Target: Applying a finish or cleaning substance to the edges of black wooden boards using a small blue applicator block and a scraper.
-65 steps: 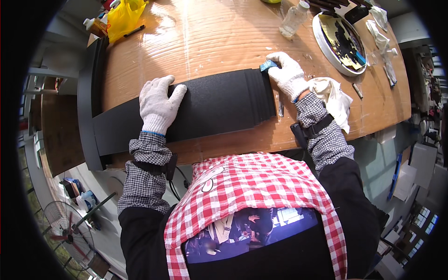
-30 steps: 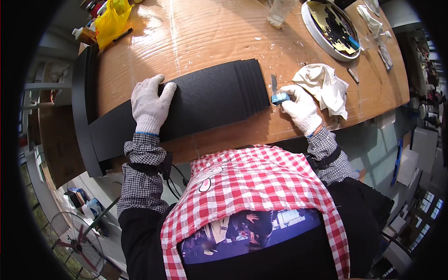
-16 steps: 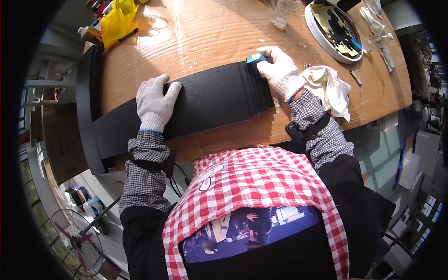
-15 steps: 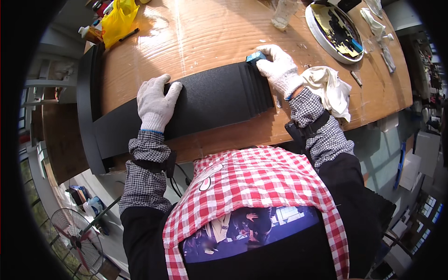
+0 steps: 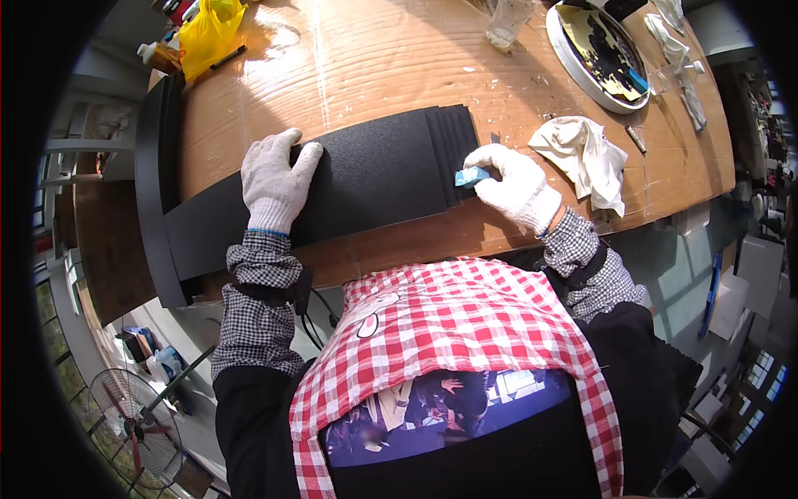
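Note:
Several black sheets (image 5: 374, 162) lie fanned on the wooden table, their right ends stepped one behind another. My left hand (image 5: 278, 179), in a white knit glove, rests flat on the left part of the top sheet, thumb and fingers apart. Also gloved, my right hand (image 5: 515, 187) pinches a small blue sponge block (image 5: 471, 176) at the stepped right ends, near their lower part. The sponge's inner side is hidden by my fingers. More black boards (image 5: 158, 191) stand stacked crosswise at the left end of the sheets.
A white cloth (image 5: 582, 158) lies right of my right hand. Farther right is a round white tub (image 5: 565, 50) smeared with black, a blue piece in it. A clear plastic cup (image 5: 504, 29) stands at the back. A yellow bag (image 5: 208, 41) and a black marker (image 5: 228, 57) lie back left.
My right hand has moved toward me with the blue sponge, from the far corner of the stepped ends to their near part. My left hand has stayed almost still.

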Motion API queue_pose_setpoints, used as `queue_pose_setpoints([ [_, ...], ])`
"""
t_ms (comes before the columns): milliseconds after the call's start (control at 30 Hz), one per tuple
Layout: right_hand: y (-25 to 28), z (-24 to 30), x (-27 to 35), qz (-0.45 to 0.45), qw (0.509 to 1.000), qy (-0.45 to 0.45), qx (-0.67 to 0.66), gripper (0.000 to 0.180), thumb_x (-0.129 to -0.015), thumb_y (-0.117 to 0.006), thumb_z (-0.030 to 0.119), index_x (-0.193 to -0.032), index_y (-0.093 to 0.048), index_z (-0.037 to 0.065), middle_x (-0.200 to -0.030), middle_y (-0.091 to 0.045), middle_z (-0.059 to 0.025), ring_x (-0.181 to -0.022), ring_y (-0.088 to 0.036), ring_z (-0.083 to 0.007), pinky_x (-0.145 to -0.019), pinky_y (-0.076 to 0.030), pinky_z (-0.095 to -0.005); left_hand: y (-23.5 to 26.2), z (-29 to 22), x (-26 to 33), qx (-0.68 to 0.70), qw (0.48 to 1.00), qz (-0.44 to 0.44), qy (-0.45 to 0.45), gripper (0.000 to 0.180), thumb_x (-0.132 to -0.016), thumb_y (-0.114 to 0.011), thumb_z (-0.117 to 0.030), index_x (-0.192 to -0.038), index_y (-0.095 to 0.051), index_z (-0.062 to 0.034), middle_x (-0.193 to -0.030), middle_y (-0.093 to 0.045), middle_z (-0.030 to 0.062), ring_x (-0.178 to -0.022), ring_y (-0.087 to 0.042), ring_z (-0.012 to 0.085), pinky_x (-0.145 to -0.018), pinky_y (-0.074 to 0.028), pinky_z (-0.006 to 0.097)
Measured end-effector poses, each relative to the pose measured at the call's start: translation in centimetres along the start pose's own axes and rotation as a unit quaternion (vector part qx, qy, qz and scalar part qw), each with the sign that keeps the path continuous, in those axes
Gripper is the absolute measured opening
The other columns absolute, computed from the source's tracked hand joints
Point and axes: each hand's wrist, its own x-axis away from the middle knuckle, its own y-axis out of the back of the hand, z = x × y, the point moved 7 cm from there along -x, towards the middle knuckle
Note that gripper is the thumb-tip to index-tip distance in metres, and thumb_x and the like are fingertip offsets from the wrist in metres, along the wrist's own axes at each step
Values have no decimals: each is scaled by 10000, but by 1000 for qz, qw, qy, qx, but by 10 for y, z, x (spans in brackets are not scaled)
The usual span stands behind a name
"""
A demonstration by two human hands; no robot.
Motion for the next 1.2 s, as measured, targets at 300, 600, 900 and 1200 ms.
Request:
queue_pose_setpoints([
  [300, 10, -4, 28, -85, 996, -9, -15, 338, -846, -619, 64, -1181, -627, 22, -1046, -689, -122, -956, -678, -188, -846, -543, -312, 0, -1, -2, -4, 1000, 1, 1, 511, -896, -608, -493, -1169, -685, -68, -1142, -677, 105, -1162, -565, 290, -1064, -381, 403],
  [600, -5, 10, 37, 50, 988, 75, 128, 284, -815, -605, 58, -1089, -670, 26, -1037, -696, -125, -932, -688, -206, -832, -549, -312, 7, -6, 2, -2, 1000, 11, 2, 472, -906, -623, -435, -1172, -680, -50, -1148, -675, 135, -1134, -580, 305, -1034, -410, 402],
  [900, 11, 21, 18, -59, 995, 23, 75, 317, -829, -610, 55, -1140, -661, 33, -1033, -697, -139, -923, -692, -228, -819, -550, -324, 4, -5, 0, -7, 1000, 1, 2, 470, -900, -633, -430, -1171, -681, -49, -1135, -678, 137, -1138, -579, 304, -1031, -414, 404],
  [1200, -2, 33, 28, 1, 974, 131, 186, 279, -773, -594, 78, -1034, -686, 47, -968, -698, -141, -906, -691, -291, -823, -557, -357, 5, -6, 0, -6, 1000, 10, 5, 482, -899, -623, -459, -1169, -686, -64, -1131, -678, 117, -1137, -575, 294, -1038, -402, 402],
])
